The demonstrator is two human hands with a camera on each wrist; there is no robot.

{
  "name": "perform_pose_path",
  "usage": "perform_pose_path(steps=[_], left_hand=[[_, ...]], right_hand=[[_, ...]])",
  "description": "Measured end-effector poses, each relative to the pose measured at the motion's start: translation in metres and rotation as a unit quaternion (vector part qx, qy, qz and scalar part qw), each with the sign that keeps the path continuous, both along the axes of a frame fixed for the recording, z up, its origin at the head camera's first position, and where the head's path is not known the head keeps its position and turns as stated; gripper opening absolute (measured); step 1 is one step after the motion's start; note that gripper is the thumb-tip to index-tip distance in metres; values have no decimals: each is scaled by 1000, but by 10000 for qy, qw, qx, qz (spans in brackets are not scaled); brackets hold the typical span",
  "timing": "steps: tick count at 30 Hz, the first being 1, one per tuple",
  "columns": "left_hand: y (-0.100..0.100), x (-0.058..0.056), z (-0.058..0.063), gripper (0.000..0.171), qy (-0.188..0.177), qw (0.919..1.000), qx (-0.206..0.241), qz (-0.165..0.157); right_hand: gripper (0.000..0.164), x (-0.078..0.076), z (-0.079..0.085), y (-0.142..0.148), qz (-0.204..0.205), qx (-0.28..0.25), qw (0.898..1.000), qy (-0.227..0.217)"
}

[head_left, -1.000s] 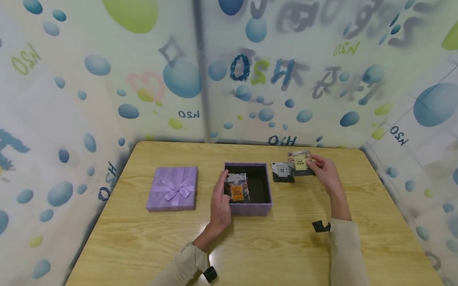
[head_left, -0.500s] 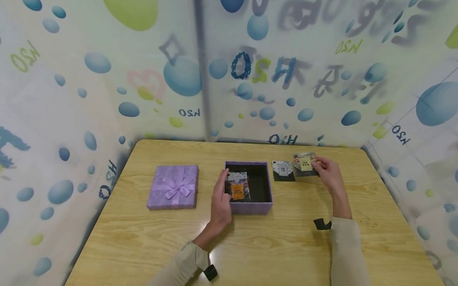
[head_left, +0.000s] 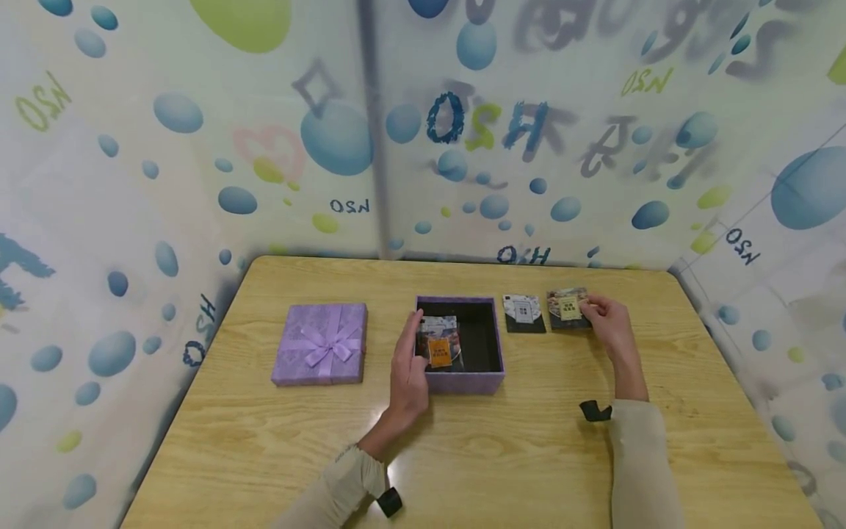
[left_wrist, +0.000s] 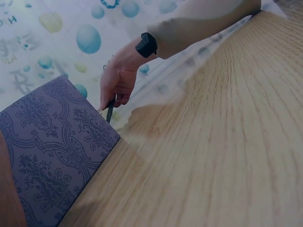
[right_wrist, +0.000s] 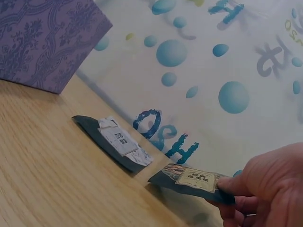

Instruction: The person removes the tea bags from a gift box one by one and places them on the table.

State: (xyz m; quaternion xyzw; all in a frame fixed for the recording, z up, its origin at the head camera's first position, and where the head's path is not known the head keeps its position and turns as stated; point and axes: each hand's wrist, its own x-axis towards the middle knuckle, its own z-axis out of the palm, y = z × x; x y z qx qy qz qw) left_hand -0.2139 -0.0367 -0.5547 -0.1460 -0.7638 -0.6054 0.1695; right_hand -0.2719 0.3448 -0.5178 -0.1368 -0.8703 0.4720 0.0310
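Note:
An uncovered purple gift box [head_left: 465,383] with a dark inside stands mid-table. My left hand [head_left: 407,375] grips its left wall, with the thumb over the rim at the front left; the left wrist view mostly hides this hand. Inside lies a tea packet with an orange label [head_left: 439,353], on the left side. My right hand [head_left: 609,323] pinches the right edge of a dark tea packet with a yellow label [right_wrist: 194,179], tilted just above the table. Left of it lies a tea packet with a white label [head_left: 524,314], separate from it.
The purple lid [head_left: 319,345] with a ribbon bow lies to the left of the box. A wooden table [head_left: 502,455] bears everything. A patterned curtain [head_left: 264,147] rises behind the table and along its sides.
My right hand has moved right and slightly down with the yellow-label packet, from overlapping the white-label packet to beside it. The left hand and box stay in place.

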Motion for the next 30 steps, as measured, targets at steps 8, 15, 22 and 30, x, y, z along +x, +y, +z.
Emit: perform_pose_path(steps=[8,15,22,30], left_hand=[[0,0,1,81,-52,10000,5,-19],[1,-1,-1,81,-50,10000,13,-13],[-1,-1,0,81,-128,9999,-57,1],[-1,-1,0,79,-146,9999,-76,-43]], right_hand=[[50,-2,-13,3,-113,410,9991,-5],[45,-2,-19,0,-505,597,9966,272],[43,-1,-17,-7,-649,801,9944,218],[42,-4,-21,-10,-795,1040,9913,101]])
